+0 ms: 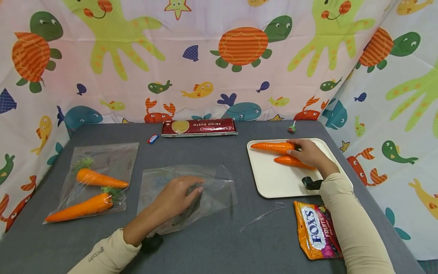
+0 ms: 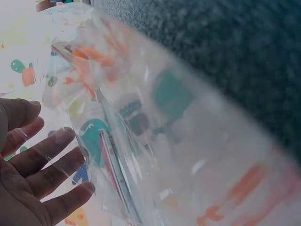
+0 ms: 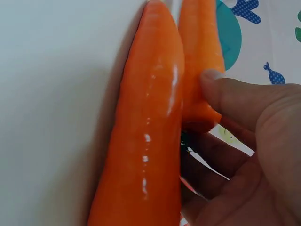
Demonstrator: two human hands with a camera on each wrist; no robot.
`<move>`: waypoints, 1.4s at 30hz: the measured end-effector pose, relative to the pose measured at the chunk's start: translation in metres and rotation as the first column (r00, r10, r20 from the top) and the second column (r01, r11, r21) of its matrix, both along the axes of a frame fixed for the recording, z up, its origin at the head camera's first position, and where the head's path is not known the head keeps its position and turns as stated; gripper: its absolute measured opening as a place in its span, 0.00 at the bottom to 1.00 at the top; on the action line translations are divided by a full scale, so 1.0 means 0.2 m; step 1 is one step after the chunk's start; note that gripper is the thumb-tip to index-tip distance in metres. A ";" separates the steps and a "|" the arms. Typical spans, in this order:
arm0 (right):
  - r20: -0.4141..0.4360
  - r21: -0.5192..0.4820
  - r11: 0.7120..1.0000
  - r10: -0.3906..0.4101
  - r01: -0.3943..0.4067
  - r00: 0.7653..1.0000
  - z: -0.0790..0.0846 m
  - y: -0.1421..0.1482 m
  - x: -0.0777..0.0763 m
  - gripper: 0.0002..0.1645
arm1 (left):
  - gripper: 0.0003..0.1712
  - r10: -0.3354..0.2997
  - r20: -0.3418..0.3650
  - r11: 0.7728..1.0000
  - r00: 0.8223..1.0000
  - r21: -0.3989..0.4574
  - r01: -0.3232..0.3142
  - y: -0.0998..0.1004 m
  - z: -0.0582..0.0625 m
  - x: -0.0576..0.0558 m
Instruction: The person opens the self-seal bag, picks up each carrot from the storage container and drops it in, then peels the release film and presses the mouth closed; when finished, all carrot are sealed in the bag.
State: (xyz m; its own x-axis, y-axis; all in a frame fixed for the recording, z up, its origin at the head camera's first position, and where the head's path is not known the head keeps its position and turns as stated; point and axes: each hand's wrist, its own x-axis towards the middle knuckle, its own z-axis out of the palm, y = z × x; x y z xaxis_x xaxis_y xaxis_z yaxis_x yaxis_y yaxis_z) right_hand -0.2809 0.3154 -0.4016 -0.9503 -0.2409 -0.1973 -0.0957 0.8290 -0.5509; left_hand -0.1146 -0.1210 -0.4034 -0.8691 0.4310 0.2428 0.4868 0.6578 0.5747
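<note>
My right hand (image 1: 310, 153) grips the thick end of an orange carrot (image 1: 268, 146) at the back of a cream tray (image 1: 273, 188). In the right wrist view the thumb presses on that carrot (image 3: 201, 52), with fingers partly hidden beneath. A second glossy carrot (image 1: 291, 162) lies on the tray just in front of it. My left hand (image 1: 178, 194) is at a clear plastic bag (image 1: 219, 192) on the grey table. Its fingers are spread and loosely bent against the film in the left wrist view; whether any lie inside the bag I cannot tell.
At left, another clear bag (image 1: 119, 156) has two carrots with green tops (image 1: 99, 178) in it. A maroon biscuit pack (image 1: 200, 128), a small blue sweet (image 1: 153, 139) and a lollipop (image 1: 292, 128) lie along the back. A Fox's candy bag (image 1: 316, 230) and a plastic strip (image 1: 263, 216) lie in front.
</note>
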 end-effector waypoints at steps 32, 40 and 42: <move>-0.309 -0.086 0.924 0.331 -0.373 0.891 0.19 -0.25 0.34 0.26 | 0.18 0.042 -0.005 0.998 0.999 -0.036 -0.042 0.00 -0.01 -0.02; -0.261 -0.127 0.886 0.404 -0.446 0.877 0.18 -0.30 0.41 0.25 | 0.19 0.050 0.014 0.998 0.999 -0.024 -0.050 0.00 0.02 -0.04; -0.250 -0.113 0.877 0.430 -0.467 0.868 0.18 -0.32 0.42 0.26 | 0.18 0.051 0.005 0.998 0.999 -0.027 -0.050 0.00 0.03 -0.05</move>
State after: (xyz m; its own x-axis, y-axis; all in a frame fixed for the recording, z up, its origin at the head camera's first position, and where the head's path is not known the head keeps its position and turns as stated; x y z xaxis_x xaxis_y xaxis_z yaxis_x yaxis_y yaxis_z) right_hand -0.1971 0.2509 -0.3655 -0.7454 -0.6624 0.0746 -0.5642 0.5672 -0.6000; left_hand -0.1238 -0.1213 -0.3982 -0.8912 0.3930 0.2266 0.4494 0.6969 0.5590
